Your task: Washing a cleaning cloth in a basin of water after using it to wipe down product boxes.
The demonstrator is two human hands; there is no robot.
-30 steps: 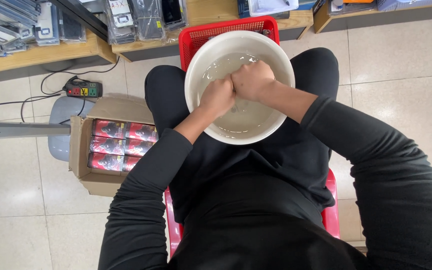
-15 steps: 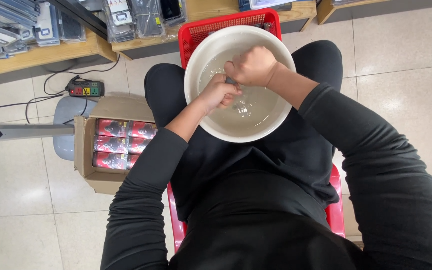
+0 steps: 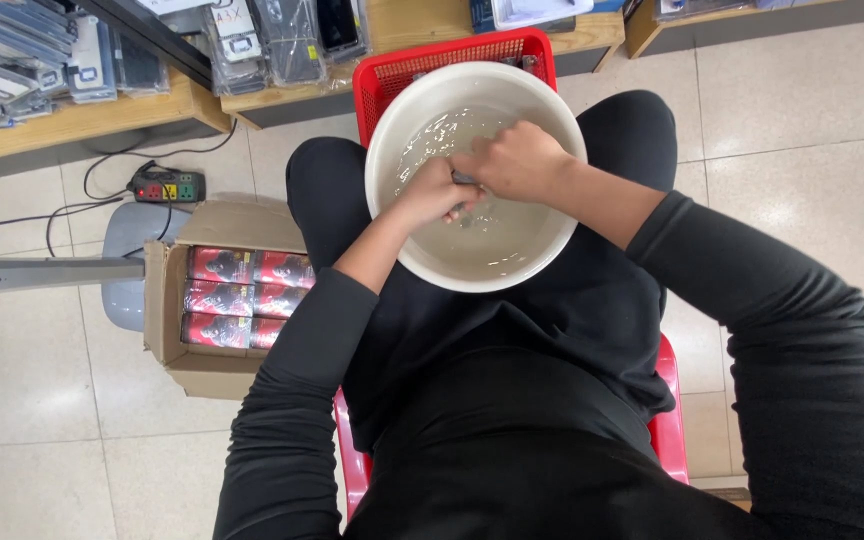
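A white round basin [image 3: 392,130] with shallow water rests on my lap, between my knees. Both hands are inside it, closed and touching each other. My left hand [image 3: 434,192] and my right hand [image 3: 517,160] grip a small grey object [image 3: 463,179] between them, most of it hidden by my fingers. I wear black long sleeves and sit on a red stool [image 3: 668,430].
A red plastic basket [image 3: 432,58] stands just beyond the basin. An open cardboard box [image 3: 214,296] of red packs sits on the floor to my left, by a grey stand base [image 3: 128,262] and a power strip [image 3: 167,186]. Wooden shelves [image 3: 82,115] with packaged goods run along the top.
My hands have shifted slightly within the basin while staying clenched together over the small object; the water has rippled.
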